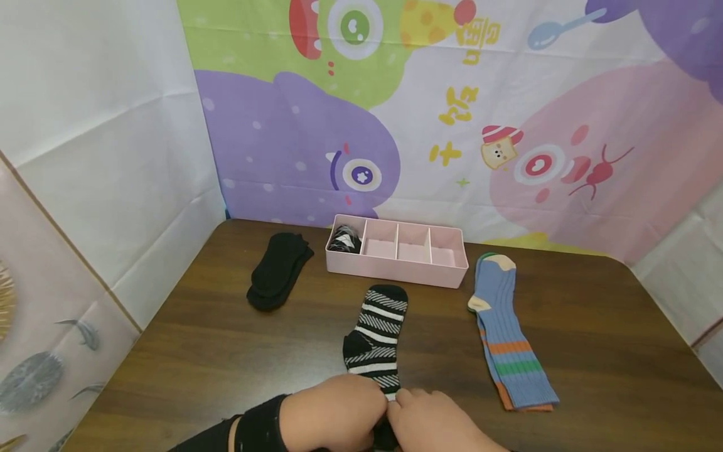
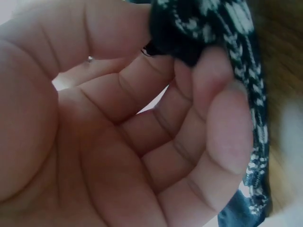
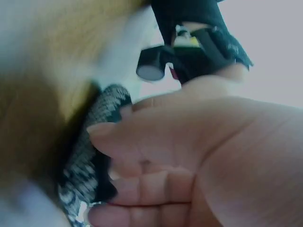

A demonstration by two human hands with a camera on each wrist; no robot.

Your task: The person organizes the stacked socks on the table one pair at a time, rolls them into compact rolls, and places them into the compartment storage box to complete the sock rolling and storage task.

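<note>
A black and white striped sock [image 1: 375,336] lies on the wooden table, its toe pointing away from me. Both hands are at its near end. My left hand [image 1: 339,411] pinches the sock between thumb and curled fingers, as the left wrist view shows. Beside it, my right hand [image 1: 435,427] holds the same sock, with thumb and fingers bent about its edge in the right wrist view. The hands cover most of the sock's cuff. How many layers lie there cannot be seen.
A pink box [image 1: 395,270] with several compartments stands at the back, a dark, white-patterned bundle [image 1: 345,239] in its leftmost one. Black socks [image 1: 278,270] lie to the left. Blue socks [image 1: 508,326] with orange and green stripes lie to the right. A patterned cloth [image 1: 440,188] hangs behind.
</note>
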